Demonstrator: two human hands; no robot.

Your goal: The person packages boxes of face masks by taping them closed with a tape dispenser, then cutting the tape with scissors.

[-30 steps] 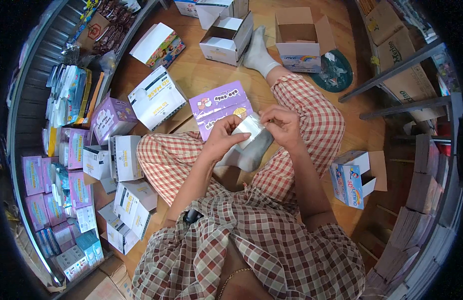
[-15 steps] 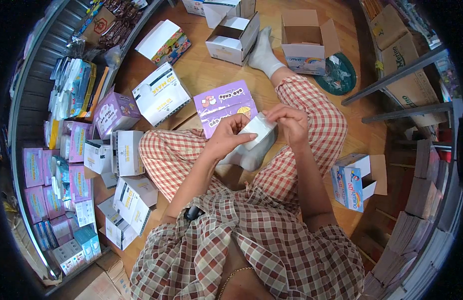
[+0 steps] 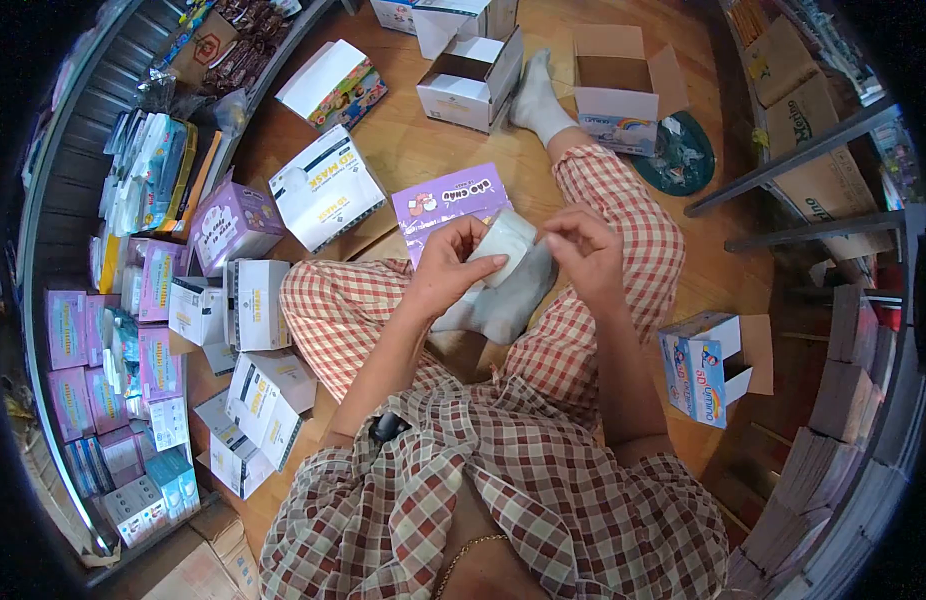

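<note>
My left hand (image 3: 451, 268) grips a whitish, translucent piece that looks like a roll of clear tape (image 3: 507, 243), thumb on the near side. Close by on its right, my right hand (image 3: 586, 252) has thumb and forefinger pinched together near the roll's edge; anything between those fingertips is too small to make out. Beyond the left hand lies a purple printed carton (image 3: 453, 203), flat-looking and partly covered by the hand and roll. A grey-socked foot (image 3: 508, 305) rests under the roll.
White mask boxes (image 3: 326, 188) and a purple box (image 3: 235, 226) stand to the left, beside shelves of packs. An open white box (image 3: 469, 85), an open carton (image 3: 615, 105) and a green round lid or basin (image 3: 677, 155) sit ahead. A blue-and-white box (image 3: 695, 375) lies right.
The roll has turned in my left hand, showing a broader face. My right hand has moved slightly right, away from it. The head view has shifted a little.
</note>
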